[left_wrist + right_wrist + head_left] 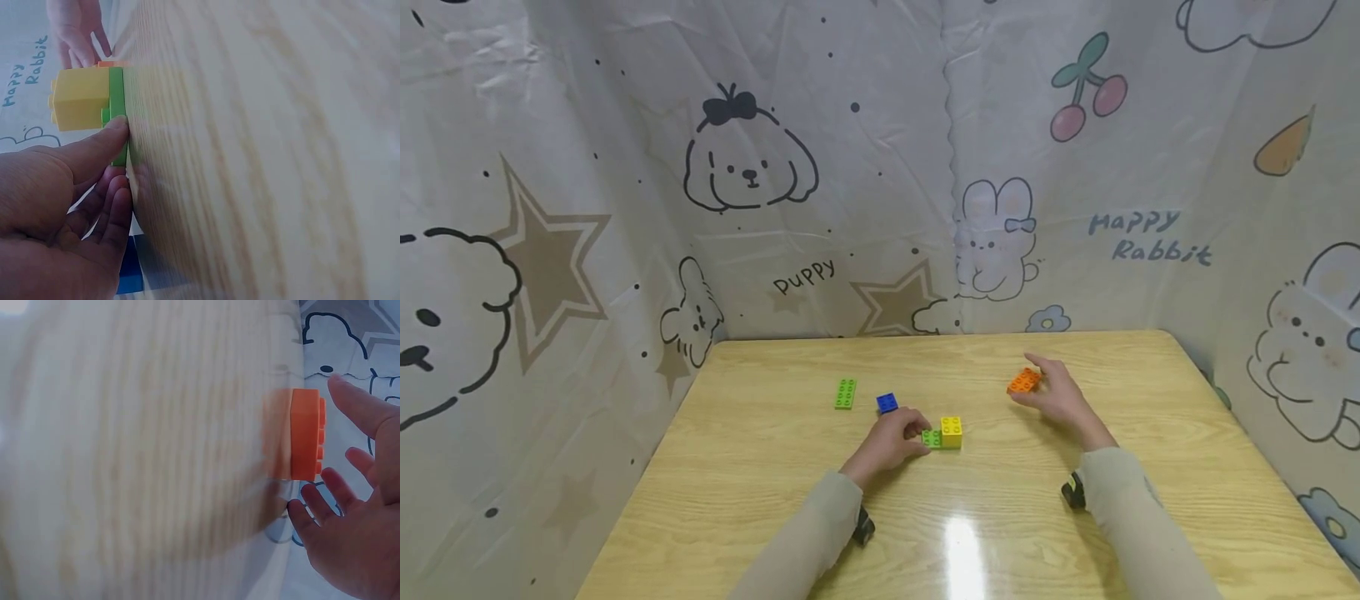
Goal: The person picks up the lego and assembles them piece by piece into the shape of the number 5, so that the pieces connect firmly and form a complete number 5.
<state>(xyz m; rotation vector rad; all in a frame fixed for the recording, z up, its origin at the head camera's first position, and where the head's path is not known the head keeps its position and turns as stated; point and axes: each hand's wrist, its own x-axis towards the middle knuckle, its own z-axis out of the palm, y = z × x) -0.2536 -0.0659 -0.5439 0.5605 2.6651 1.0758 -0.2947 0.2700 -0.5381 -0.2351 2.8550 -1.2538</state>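
My left hand [891, 440] pinches the left end of a flat green brick [931, 438] lying on the table. A taller yellow brick [951, 432] is fitted on that brick's right end. In the left wrist view the thumb lies along the side of the green brick [117, 94]. Just behind the left hand sits a blue brick [887, 402], partly covered by it in the left wrist view. Around an orange brick [1024, 381], my right hand [1062, 398] has its fingers and thumb spread. The right wrist view shows a gap between these fingers and the orange brick [305, 434].
Another flat green brick [846, 394] lies to the left of the blue one. All of these stand on a light wooden table [760, 500]. A printed curtain [880, 167] hangs behind the table and along both its sides.
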